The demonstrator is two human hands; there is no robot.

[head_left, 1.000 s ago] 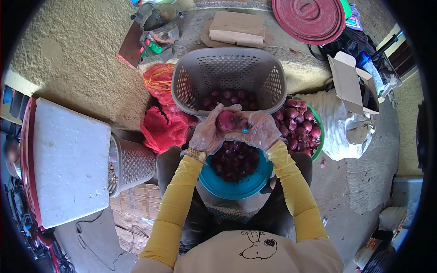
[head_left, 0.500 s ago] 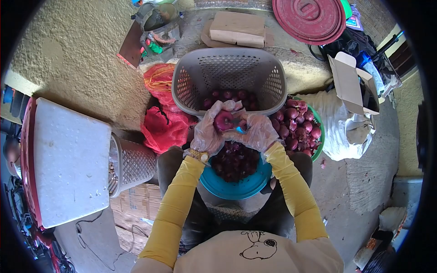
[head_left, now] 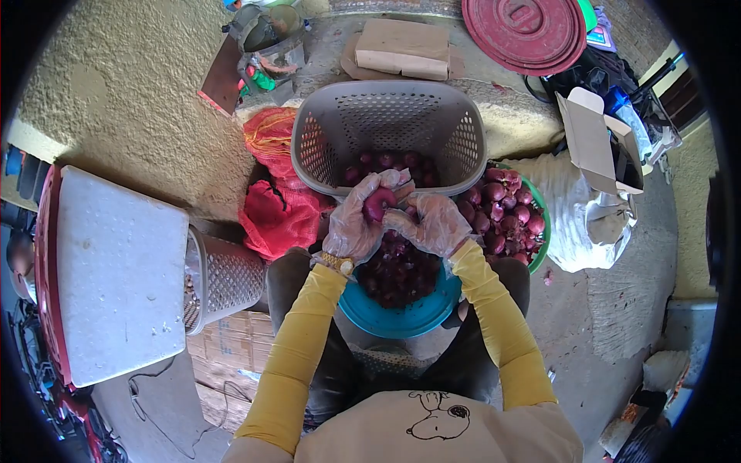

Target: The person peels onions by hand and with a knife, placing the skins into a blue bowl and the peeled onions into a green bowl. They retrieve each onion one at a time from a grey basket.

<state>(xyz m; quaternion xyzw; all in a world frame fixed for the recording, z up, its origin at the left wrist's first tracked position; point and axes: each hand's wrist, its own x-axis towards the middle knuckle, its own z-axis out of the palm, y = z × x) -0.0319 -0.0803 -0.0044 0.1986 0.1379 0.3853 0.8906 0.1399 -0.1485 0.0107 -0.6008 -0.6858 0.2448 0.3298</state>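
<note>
My left hand (head_left: 352,220), in a clear plastic glove, is closed around a red onion (head_left: 378,204). Close beside it, my gloved right hand (head_left: 437,224) has its fingers bent in toward the onion; what they grip is hidden. Below both hands, a blue basin (head_left: 441,307) holds dark red onion skins (head_left: 395,276). Just beyond the hands stands a grey perforated basket (head_left: 390,108) with several red onions (head_left: 391,163) at its bottom. Right of my right hand, a green basin (head_left: 545,245) is heaped with red onions (head_left: 502,212).
A red mesh sack (head_left: 279,216) lies left of the grey basket. Further left are a white foam board (head_left: 123,274) and another perforated basket (head_left: 231,278). On the right sit a white sack (head_left: 567,220) and an open carton (head_left: 590,139). Flattened cardboard (head_left: 403,48) lies behind.
The onion has turned in my left hand and now shows a narrower side. A small blue thing seen at my right fingertips earlier is now out of sight. The containers have stayed put.
</note>
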